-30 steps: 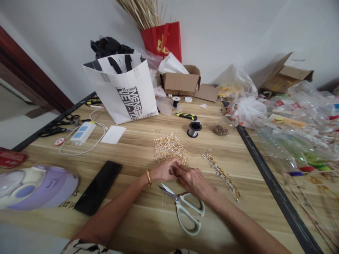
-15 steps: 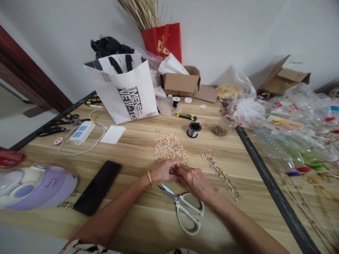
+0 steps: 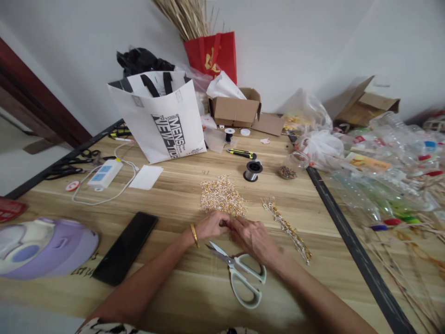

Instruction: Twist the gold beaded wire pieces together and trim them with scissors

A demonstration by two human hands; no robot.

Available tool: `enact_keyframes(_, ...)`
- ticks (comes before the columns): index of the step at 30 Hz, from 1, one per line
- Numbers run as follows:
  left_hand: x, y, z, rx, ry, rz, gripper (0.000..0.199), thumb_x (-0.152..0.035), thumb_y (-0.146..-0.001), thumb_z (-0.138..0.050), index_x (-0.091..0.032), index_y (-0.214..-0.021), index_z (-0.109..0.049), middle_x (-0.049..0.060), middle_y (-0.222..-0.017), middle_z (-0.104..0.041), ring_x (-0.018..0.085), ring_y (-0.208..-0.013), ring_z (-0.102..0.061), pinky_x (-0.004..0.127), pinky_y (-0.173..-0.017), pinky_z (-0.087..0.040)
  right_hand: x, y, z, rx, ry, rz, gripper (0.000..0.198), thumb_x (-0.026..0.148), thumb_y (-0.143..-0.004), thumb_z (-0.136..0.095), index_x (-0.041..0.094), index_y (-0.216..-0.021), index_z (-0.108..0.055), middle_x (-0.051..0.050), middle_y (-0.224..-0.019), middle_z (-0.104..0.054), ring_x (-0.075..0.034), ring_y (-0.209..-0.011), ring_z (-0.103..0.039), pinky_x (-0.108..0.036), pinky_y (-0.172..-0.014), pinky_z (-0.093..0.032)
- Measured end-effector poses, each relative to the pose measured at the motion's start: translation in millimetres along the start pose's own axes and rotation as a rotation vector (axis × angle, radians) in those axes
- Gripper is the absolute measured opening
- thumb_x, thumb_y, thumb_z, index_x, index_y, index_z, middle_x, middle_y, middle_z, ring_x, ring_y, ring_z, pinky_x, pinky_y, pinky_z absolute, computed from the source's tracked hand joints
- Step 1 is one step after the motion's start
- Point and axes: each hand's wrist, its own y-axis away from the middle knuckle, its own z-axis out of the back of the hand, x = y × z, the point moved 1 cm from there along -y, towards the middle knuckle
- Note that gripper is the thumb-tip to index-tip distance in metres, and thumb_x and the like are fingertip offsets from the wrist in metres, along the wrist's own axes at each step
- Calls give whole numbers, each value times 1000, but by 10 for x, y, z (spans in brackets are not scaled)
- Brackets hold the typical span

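Observation:
My left hand (image 3: 213, 224) and my right hand (image 3: 248, 235) meet at the near edge of a loose pile of small gold and silver beads (image 3: 222, 195). The fingers of both are pinched together; whatever lies between them is too small and hidden to name. A gold bangle (image 3: 194, 235) circles the left wrist. Just below the hands lie white-handled scissors (image 3: 238, 271), blades parted and pointing to the upper left. To the right of my right hand, a bundle of beaded gold and silver strands (image 3: 288, 229) rests on the wooden table (image 3: 187, 283).
Beyond the pile stand a wire spool (image 3: 252, 171), a yellow-black utility knife (image 3: 242, 154) and a jar of beads (image 3: 288, 172). A black phone (image 3: 125, 248) and a purple bottle (image 3: 52, 248) lie left. A white bag (image 3: 163, 120) stands behind; plastic bottles (image 3: 392, 181) crowd the right.
The whole view has shifted slightly, so things sit a little further left. My hands stay together at the pile with only slight finger movement.

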Motion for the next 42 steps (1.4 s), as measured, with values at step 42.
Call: enact_keyframes(42,285,-57,-154,33,581,58,16,-26,-68,-65,-12,-68,-58,-3,-54,-57,8,-46,-53,18,-45,-42,-793,-1048,171,-102,92,-185,17,17,-88,-45,16,-93,-60,-9,-97,-61,-18,-84,-60,-25,-67,-36)
